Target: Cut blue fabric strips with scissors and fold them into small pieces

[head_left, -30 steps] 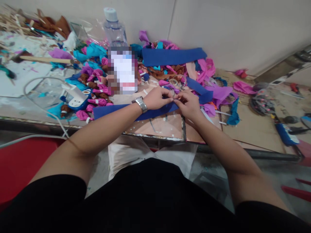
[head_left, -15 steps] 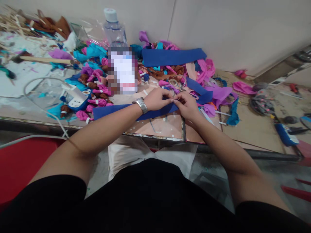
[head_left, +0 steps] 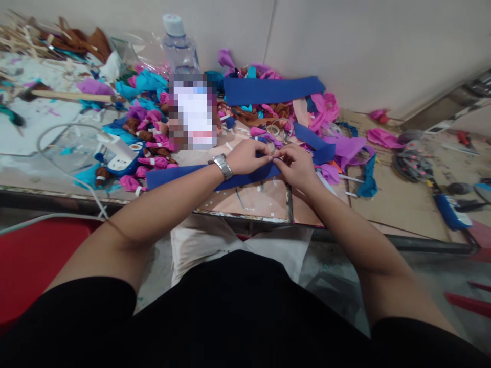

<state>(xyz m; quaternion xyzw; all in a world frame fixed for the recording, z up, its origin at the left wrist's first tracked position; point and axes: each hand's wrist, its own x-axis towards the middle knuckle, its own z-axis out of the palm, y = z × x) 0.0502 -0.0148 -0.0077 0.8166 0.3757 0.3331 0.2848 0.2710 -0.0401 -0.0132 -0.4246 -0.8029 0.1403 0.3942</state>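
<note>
A long dark blue strip of crepe paper or cloth lies along the front of the table, running under my left wrist. At its right end my left hand pinches the strip's edge between thumb and fingers. Facing it, my right hand pinches the same end, and the fingertips of both hands nearly meet. A ring-shaped roll of tape lies just beyond the fingers. Further back, another blue strip rests across a pile of crumpled pieces. A shorter blue piece lies beyond my right hand.
Left of my hands stand a blurred upright phone, a clear bottle and a power socket with a cable. Pink and brown knotted pieces crowd around them. A hammer lies at left; cardboard covers the right.
Both hands keep their pinch at the strip's end, with only a very slight shift of the fingers. Everything else looks the same.
</note>
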